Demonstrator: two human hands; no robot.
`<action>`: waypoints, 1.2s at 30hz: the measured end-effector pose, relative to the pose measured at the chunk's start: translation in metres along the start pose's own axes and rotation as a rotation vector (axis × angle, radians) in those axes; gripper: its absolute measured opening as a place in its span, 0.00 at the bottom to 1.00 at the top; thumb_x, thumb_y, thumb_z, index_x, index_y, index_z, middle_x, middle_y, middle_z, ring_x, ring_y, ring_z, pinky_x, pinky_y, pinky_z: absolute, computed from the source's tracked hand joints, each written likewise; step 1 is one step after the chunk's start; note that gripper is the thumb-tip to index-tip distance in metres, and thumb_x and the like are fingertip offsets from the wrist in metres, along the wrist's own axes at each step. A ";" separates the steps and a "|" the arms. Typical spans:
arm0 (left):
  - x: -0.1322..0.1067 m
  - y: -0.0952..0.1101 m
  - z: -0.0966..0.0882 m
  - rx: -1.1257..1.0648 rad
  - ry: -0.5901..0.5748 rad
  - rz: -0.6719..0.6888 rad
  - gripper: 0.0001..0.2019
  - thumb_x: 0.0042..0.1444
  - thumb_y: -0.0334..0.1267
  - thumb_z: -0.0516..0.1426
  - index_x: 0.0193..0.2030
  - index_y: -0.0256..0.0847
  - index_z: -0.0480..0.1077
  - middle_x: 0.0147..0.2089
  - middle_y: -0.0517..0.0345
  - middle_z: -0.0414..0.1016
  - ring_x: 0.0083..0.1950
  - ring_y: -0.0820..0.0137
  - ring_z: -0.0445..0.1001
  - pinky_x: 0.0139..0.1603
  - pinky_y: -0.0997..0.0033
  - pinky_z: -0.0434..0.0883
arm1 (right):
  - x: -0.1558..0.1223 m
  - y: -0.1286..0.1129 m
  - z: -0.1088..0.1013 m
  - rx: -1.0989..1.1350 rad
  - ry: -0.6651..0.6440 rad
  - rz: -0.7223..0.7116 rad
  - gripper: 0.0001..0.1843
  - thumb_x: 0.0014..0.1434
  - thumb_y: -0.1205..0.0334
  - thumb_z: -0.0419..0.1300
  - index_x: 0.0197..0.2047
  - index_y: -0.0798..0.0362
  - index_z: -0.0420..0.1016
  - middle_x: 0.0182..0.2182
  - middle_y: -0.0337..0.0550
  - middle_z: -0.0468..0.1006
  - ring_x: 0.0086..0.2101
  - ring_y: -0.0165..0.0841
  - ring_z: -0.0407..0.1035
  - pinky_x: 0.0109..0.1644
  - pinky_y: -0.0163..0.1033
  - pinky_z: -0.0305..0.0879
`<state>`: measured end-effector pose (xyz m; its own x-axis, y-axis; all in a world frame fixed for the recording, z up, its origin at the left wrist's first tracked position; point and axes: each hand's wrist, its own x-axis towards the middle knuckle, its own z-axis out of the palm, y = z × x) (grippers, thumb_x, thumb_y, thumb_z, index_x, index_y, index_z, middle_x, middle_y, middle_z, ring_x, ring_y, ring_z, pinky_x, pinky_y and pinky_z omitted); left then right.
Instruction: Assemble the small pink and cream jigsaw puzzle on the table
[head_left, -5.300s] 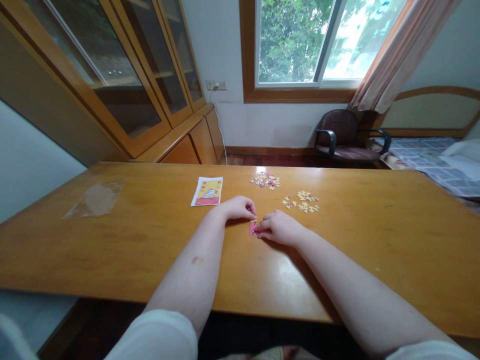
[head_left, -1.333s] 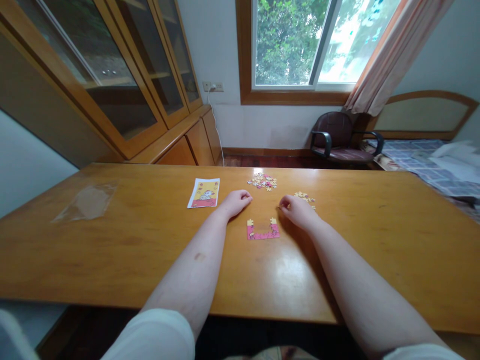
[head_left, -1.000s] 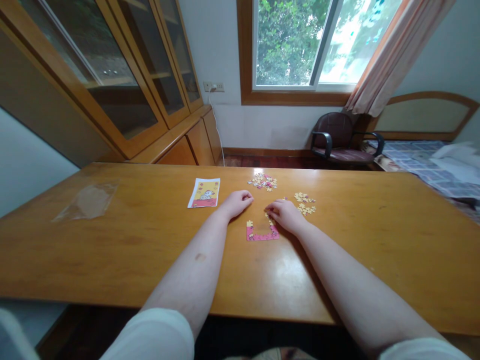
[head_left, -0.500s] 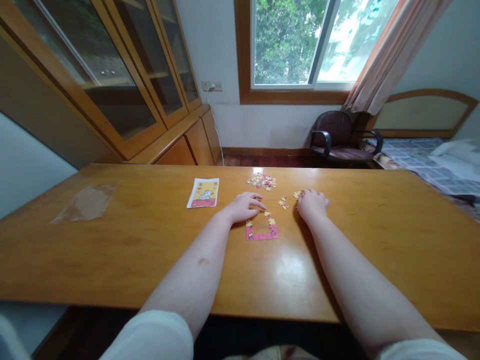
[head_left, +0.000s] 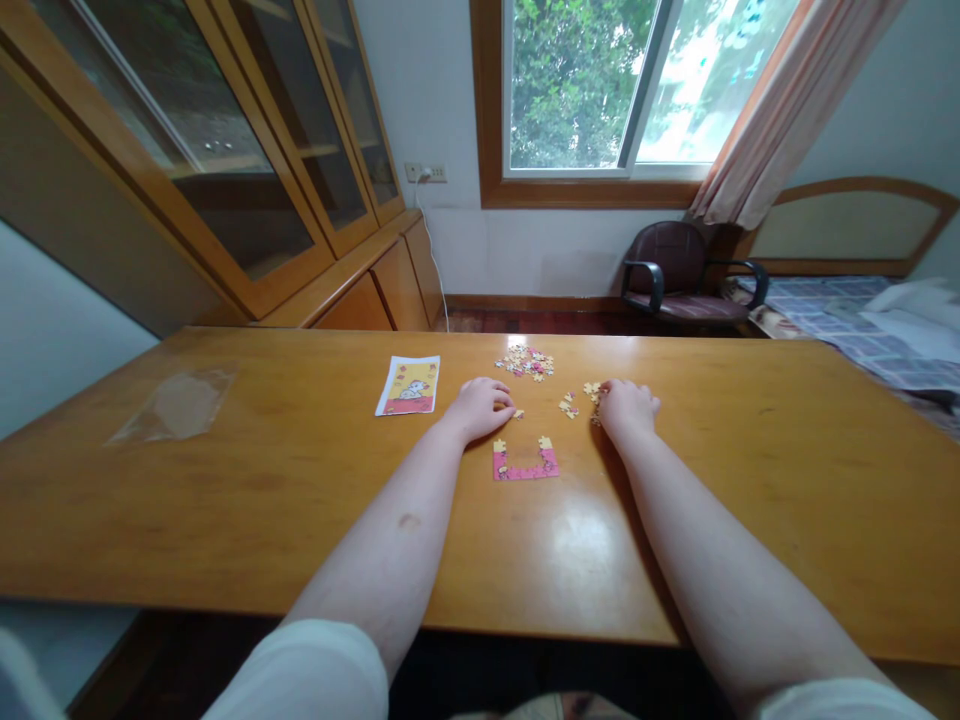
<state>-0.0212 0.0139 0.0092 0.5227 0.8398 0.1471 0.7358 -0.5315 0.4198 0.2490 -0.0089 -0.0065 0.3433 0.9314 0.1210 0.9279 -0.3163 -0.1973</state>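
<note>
A small yellowish jigsaw piece (head_left: 519, 414) is at the fingertips of my left hand (head_left: 482, 408), whose thumb and fingers close on it just above the table. Nearer to me lies a partly joined jigsaw border (head_left: 527, 473), U-shaped, pink below with yellow at the two upper ends. My right hand (head_left: 628, 408) is curled down over a small group of yellow pieces (head_left: 592, 390) on the right; its fingertips are partly hidden among them. Between the hands lie a few loose pieces (head_left: 568, 406). Farther back is a pile of mixed pink and yellow pieces (head_left: 526, 362).
A picture card (head_left: 408, 386) with a white animal on yellow and pink lies left of my left hand. A clear plastic bag (head_left: 176, 405) rests on the table's (head_left: 300, 500) left side. Beyond the table stand an office chair (head_left: 675, 275) and a glass-doored cabinet (head_left: 322, 200).
My left hand has drawn back to the left and away from the border, taking a yellowish piece from above the border's right side. My right hand has barely shifted.
</note>
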 end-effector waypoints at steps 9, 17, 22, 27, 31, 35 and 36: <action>0.003 -0.010 -0.001 0.139 0.093 -0.217 0.11 0.57 0.41 0.55 0.35 0.42 0.79 0.42 0.51 0.79 0.47 0.60 0.73 0.51 0.62 0.68 | 0.000 -0.002 -0.007 0.050 -0.072 0.081 0.17 0.63 0.62 0.52 0.48 0.52 0.80 0.48 0.60 0.76 0.49 0.52 0.68 0.50 0.53 0.60; 0.004 -0.007 0.001 0.053 0.068 -0.167 0.10 0.56 0.39 0.55 0.39 0.43 0.79 0.44 0.52 0.79 0.49 0.59 0.73 0.54 0.61 0.68 | -0.001 -0.007 -0.008 0.264 0.040 -0.016 0.11 0.59 0.61 0.57 0.39 0.50 0.81 0.41 0.49 0.81 0.45 0.43 0.70 0.50 0.46 0.61; 0.005 -0.009 0.006 0.037 0.066 -0.161 0.11 0.56 0.38 0.55 0.39 0.43 0.79 0.44 0.52 0.79 0.50 0.59 0.73 0.55 0.60 0.67 | -0.008 -0.021 0.006 0.562 -0.096 -0.299 0.10 0.56 0.57 0.60 0.37 0.51 0.80 0.34 0.42 0.81 0.35 0.34 0.71 0.41 0.37 0.64; 0.006 -0.008 0.011 0.052 0.055 -0.143 0.11 0.56 0.38 0.55 0.40 0.44 0.79 0.44 0.53 0.79 0.50 0.60 0.73 0.56 0.62 0.68 | -0.018 -0.038 0.016 0.528 -0.144 -0.383 0.04 0.54 0.60 0.63 0.32 0.50 0.78 0.30 0.39 0.80 0.32 0.32 0.70 0.38 0.36 0.63; 0.007 -0.008 0.013 0.028 0.059 -0.131 0.11 0.56 0.38 0.55 0.41 0.43 0.78 0.45 0.52 0.79 0.50 0.60 0.73 0.56 0.62 0.68 | -0.019 -0.042 0.012 0.400 -0.092 -0.401 0.05 0.57 0.60 0.62 0.34 0.50 0.80 0.33 0.41 0.81 0.37 0.35 0.71 0.44 0.39 0.62; 0.007 -0.012 0.013 0.013 0.081 -0.161 0.12 0.57 0.36 0.54 0.43 0.43 0.78 0.47 0.52 0.79 0.51 0.60 0.73 0.56 0.61 0.68 | -0.019 -0.040 0.007 0.305 -0.046 -0.460 0.09 0.61 0.61 0.58 0.39 0.50 0.81 0.39 0.44 0.82 0.42 0.38 0.70 0.49 0.41 0.59; 0.007 -0.013 0.013 0.016 0.086 -0.180 0.12 0.57 0.36 0.54 0.44 0.43 0.78 0.48 0.52 0.79 0.52 0.60 0.73 0.57 0.62 0.68 | -0.020 -0.039 0.006 0.286 -0.046 -0.473 0.10 0.61 0.61 0.58 0.39 0.50 0.81 0.40 0.44 0.82 0.43 0.38 0.70 0.50 0.41 0.58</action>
<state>-0.0215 0.0250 -0.0065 0.3439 0.9273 0.1475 0.8208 -0.3732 0.4324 0.2050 -0.0136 -0.0066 -0.1139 0.9690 0.2194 0.9008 0.1939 -0.3886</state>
